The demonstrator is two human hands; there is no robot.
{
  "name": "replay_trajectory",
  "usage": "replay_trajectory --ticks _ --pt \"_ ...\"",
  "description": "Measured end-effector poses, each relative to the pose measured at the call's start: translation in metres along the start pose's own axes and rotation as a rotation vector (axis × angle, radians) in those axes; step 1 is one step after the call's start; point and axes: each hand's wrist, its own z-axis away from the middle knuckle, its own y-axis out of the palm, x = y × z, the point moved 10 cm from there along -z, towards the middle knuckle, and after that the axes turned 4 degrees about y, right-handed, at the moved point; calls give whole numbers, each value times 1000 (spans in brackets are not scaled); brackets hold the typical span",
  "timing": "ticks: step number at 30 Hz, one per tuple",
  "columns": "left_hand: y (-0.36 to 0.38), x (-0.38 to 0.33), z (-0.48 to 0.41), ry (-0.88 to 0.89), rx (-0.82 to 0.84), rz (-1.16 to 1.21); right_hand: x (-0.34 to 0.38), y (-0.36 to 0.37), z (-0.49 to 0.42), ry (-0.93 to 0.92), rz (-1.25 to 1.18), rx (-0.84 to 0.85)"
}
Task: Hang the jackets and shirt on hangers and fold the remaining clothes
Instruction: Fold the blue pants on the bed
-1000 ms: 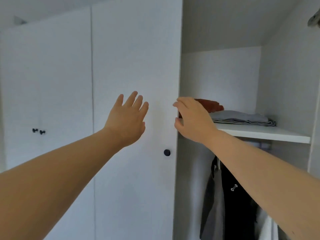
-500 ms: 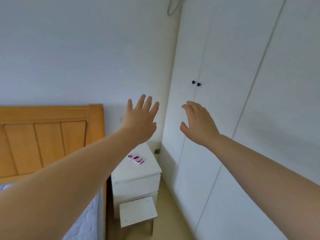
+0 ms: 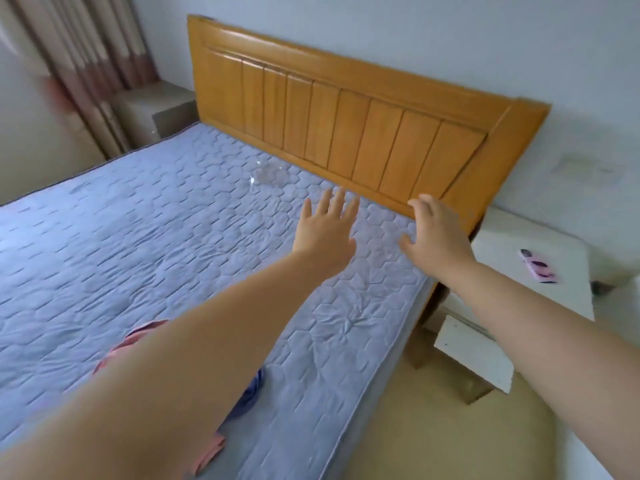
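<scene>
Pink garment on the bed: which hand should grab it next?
Left, probably. The pink garment lies beneath the left forearm, so the left hand only needs to draw back; the right hand hovers open farther off, toward the nightstand.

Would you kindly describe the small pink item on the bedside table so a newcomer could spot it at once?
Start at the wooden headboard; just right of it stands a white bedside table. On its top lies a small flat pink item with dark spots, the only coloured thing there.
</scene>
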Motion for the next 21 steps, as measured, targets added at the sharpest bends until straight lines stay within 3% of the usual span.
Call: replay_trajectory --ticks 10,16,21 --pt "163 183 224 -522 303 82 197 227 82 -235 -149 389" --pt "279 213 309 -705 356 152 252 325 128 -324 -165 501" --pt "424 207 360 -824 591 249 254 427 175 -307 -173 639"
